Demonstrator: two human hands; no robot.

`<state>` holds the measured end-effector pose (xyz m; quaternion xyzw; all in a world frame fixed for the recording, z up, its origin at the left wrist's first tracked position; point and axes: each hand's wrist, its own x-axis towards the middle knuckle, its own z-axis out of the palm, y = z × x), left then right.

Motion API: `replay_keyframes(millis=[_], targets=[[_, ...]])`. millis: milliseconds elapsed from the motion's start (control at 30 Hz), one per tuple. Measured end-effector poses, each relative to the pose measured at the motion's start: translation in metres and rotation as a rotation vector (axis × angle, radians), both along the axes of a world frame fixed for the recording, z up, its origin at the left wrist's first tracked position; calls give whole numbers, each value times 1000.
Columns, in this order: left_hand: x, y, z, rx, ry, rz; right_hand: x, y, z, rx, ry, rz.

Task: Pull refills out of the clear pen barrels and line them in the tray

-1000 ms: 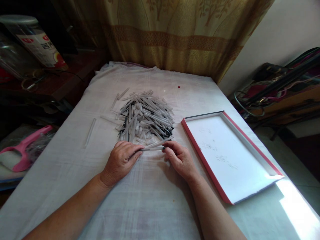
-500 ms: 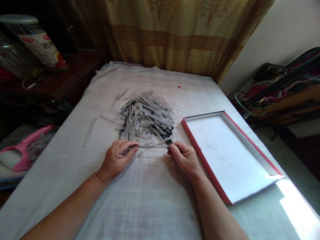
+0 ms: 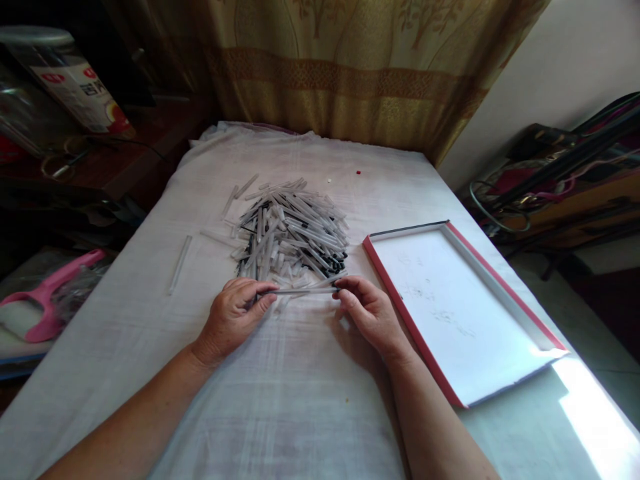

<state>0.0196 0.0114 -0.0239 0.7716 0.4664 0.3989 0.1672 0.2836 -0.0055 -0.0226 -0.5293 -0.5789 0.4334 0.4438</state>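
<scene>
A thin, greyish see-through pen tube [image 3: 306,291] lies level between my two hands, just in front of the pile. My left hand [image 3: 237,317] pinches its left end between thumb and forefinger. At the right end, the thumb and fingers of my right hand [image 3: 370,312] close around the tip, where something dark shows. Behind the hands lies a heap of clear pen tubes [image 3: 280,233] mixed with dark ones. Small black pieces [image 3: 336,263] gather at the heap's right side. One loose clear tube [image 3: 180,265] lies apart on the left.
A shallow red-edged box lid [image 3: 440,300], white inside, lies right of my right hand. Tiny red [image 3: 359,173] and white [image 3: 329,181] bits sit behind the heap on the white cloth [image 3: 260,413]. A pink-handled roller [image 3: 55,293] and plastic jar [image 3: 75,87] stand left.
The fingers of my right hand have shifted slightly at the tube's right end, with the thumb and forefinger a little farther apart. My left hand and the heap look unchanged.
</scene>
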Motion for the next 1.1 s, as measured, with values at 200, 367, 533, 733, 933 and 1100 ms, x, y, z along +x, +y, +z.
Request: replay_keyframes(millis=[200, 367, 533, 733, 933, 1100], targets=[[0, 0, 0, 14, 3, -8, 0, 1, -2, 4, -13, -4], [-1, 1, 0, -10, 4, 1, 1, 1, -1, 0, -16, 10], [-1, 1, 1, 12, -21, 1, -3, 2, 4, -20, -37, -11], [1, 0, 3, 48, 2, 5, -8, 3, 9, -66, -37, -19], [1, -1, 6, 27, 44, -18, -10, 3, 11, -43, -19, -62], [1, 0, 6, 53, 20, -1, -11, 2, 11, -24, -44, -66]])
